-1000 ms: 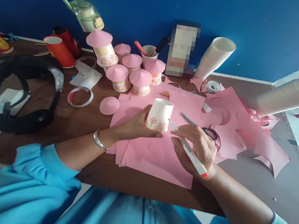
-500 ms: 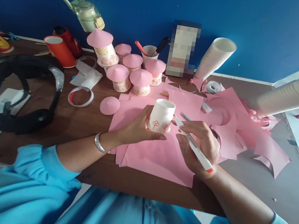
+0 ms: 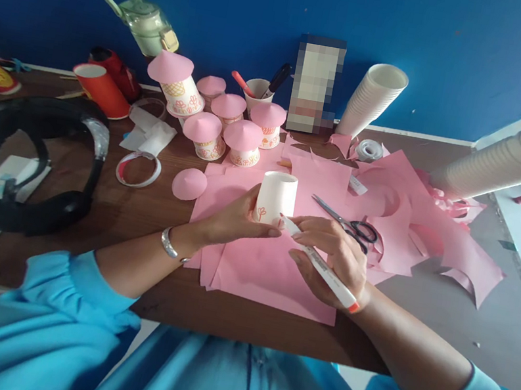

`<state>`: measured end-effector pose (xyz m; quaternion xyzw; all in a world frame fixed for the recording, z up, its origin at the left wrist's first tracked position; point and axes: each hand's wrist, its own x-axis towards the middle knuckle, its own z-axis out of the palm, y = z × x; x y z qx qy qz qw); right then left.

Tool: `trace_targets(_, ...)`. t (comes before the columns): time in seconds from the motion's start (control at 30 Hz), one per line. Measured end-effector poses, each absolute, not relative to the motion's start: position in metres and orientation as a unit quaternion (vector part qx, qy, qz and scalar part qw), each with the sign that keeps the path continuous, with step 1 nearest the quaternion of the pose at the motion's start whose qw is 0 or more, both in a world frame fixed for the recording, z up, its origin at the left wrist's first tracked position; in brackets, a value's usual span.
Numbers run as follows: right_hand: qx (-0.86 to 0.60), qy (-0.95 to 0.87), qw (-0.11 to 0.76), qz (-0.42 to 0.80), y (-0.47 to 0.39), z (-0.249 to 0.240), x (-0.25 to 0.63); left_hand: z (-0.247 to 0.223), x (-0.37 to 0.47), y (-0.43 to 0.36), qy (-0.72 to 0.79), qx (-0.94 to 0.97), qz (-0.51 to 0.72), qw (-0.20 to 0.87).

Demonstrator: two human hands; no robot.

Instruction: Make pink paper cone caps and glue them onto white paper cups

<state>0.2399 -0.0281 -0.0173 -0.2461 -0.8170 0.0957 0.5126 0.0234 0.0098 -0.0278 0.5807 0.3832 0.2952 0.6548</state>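
My left hand is closed around a white paper cup, thumb along its lower edge. A small orange-red flower drawing shows on the cup's lower left side. In my right hand is a white marker with a red end, its tip at the cup's lower right side. Beneath both hands lie pink paper sheets. Scissors with black handles rest just beyond my right hand. Behind the cup stand several decorated cups with pink cone roofs.
A loose pink cone and a tape roll lie left of the sheets. Pink paper scraps spread to the right. Stacked white cups, a green-lidded bottle and a cup of markers stand at the back. A black headset lies left.
The cup has been turned, so one flower now shows at its left. The marker tip has moved left and down onto the cup. More of the scissors is visible.
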Motion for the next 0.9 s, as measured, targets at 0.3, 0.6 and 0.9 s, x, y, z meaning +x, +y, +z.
trace_targets(0.3, -0.265, -0.821, 0.503, 0.059, -0.028, -0.013, 0.241, -0.035, 0.019, 0.012, 0.351, 0.575, 0.298, 0.677)
trace_targets(0.6, -0.247, -0.833, 0.491, 0.053, -0.028, -0.015, 0.239, -0.027, 0.019, 0.011, 0.361, 0.593, 0.279, 0.664)
trace_targets(0.9, -0.249, -0.836, 0.485, 0.062, -0.028, -0.016, 0.239, -0.026, 0.021, 0.011, 0.358, 0.588, 0.277, 0.67)
